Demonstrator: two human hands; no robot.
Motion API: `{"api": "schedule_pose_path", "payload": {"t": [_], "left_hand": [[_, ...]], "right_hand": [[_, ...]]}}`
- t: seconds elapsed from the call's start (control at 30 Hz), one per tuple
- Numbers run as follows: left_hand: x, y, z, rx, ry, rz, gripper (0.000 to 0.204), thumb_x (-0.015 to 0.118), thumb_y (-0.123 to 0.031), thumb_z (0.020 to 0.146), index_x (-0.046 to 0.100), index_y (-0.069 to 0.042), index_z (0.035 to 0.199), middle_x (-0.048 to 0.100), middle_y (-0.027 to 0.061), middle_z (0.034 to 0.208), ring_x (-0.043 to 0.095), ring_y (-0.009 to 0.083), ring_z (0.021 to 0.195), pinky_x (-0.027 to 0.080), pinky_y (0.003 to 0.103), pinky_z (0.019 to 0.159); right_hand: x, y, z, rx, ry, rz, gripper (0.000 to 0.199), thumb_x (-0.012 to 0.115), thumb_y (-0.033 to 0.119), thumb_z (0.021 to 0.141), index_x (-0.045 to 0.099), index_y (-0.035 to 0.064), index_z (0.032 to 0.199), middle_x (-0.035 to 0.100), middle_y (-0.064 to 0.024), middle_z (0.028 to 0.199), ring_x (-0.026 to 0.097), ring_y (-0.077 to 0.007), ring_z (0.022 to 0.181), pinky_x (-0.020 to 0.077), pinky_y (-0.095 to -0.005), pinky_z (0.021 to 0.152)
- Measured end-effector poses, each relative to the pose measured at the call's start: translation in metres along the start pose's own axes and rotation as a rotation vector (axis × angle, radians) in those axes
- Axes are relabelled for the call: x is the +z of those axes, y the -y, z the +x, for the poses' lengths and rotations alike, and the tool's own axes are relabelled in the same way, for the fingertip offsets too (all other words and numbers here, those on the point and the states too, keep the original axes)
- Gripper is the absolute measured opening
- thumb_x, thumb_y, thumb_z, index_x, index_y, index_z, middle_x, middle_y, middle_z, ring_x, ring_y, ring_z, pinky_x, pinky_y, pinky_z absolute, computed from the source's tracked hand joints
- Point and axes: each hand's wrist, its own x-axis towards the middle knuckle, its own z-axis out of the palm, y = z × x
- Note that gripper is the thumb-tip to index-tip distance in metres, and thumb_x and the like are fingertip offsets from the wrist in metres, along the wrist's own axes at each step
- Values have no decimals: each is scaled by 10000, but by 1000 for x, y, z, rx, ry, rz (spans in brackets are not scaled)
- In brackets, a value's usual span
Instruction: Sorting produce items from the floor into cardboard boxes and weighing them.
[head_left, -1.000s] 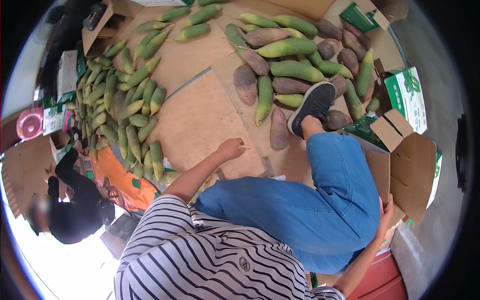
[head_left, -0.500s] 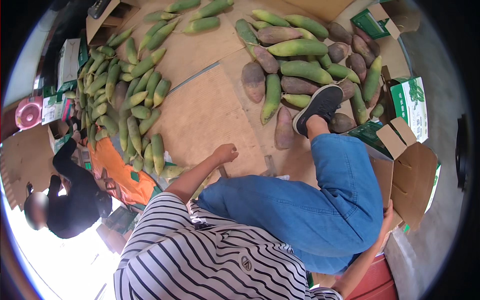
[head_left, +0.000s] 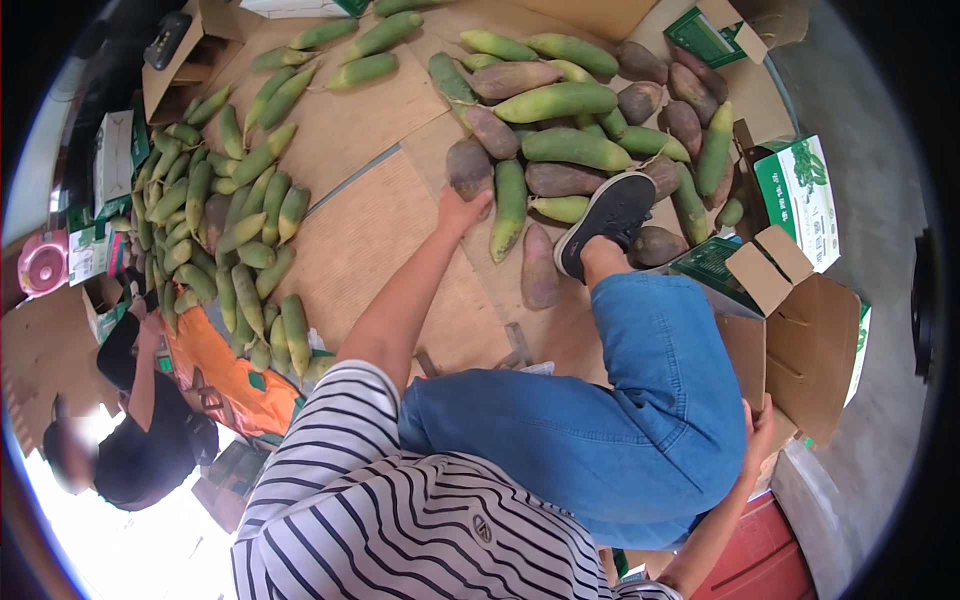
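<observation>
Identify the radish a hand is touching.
The dark purple radish at the left edge of the right pile; it alone has the left hand on it.

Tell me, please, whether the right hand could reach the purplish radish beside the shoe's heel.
Probably not directly: the right hand is at the cardboard carton, and the bent leg lies between it and the purplish radish.

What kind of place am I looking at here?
Probably a produce sorting or packing room: piles of long green vegetables and purplish roots lie on brown cardboard sheets, with a green-and-white carton standing at the right.
</observation>
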Motion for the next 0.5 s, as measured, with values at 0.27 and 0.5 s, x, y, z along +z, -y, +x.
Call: {"api": "schedule_pose_path", "payload": {"t": [0.27,0.5], "left_hand": [[-12,-46,-1,-504,279,-342,735,797,-402,651,521,121,1087,618,193,1016,631,263,933,533,350,723],[-46,-165,-123,203,540,-500,719,765,-321,699,455,-1,1264,578,115,1127,584,209,1004,491,344,846]], "right_hand": [[-3,14,-3,90,28,-27,204,615,134,891,541,7,1034,611,-81,793,571,-141,736,472,-285,694],[-2,18,-1,55,-30,-70,224,644,128,856,570,16,1035,660,-142,823,652,-181,757,484,-306,677]]}}
